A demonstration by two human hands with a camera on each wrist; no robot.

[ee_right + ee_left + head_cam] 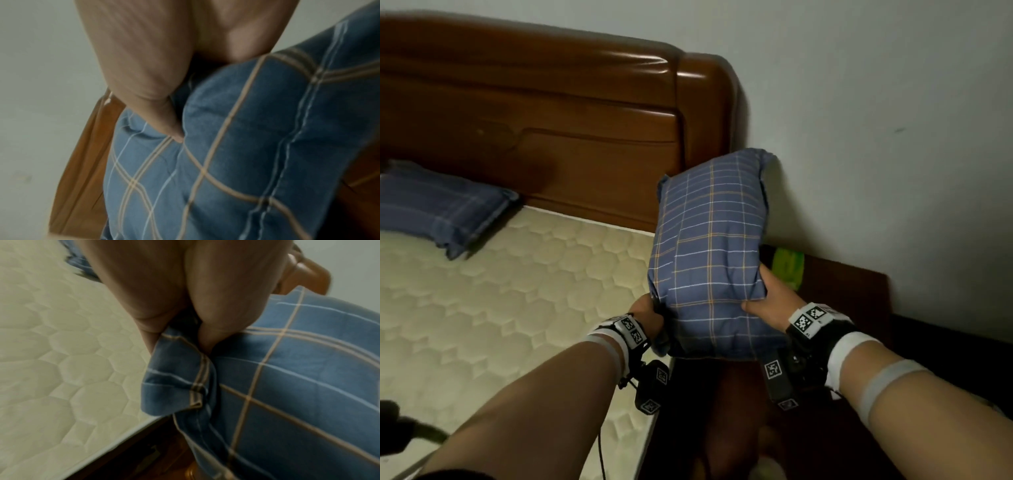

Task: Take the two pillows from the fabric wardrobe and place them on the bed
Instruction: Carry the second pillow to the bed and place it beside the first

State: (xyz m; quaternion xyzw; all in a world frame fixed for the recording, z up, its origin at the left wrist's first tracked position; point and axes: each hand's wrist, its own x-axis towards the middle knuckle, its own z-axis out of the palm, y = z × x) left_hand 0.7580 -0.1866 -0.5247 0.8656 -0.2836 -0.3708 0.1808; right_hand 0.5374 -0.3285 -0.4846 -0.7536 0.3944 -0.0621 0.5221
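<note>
Pillow [710, 250] number two, blue check, is held in the air over the right edge of the bed [524, 308], beside the headboard [585, 130]. Left hand [649, 313] pinches its near corner; right hand [767, 299] grips the near right edge, thumb on top. The other pillow [438, 209] already lies at the head (left side). Next move, by my judgement: carry leftward and lower onto the mattress. A bedside table [842, 291] with a green item [787, 265] stands just behind; nothing blocks the path.
</note>
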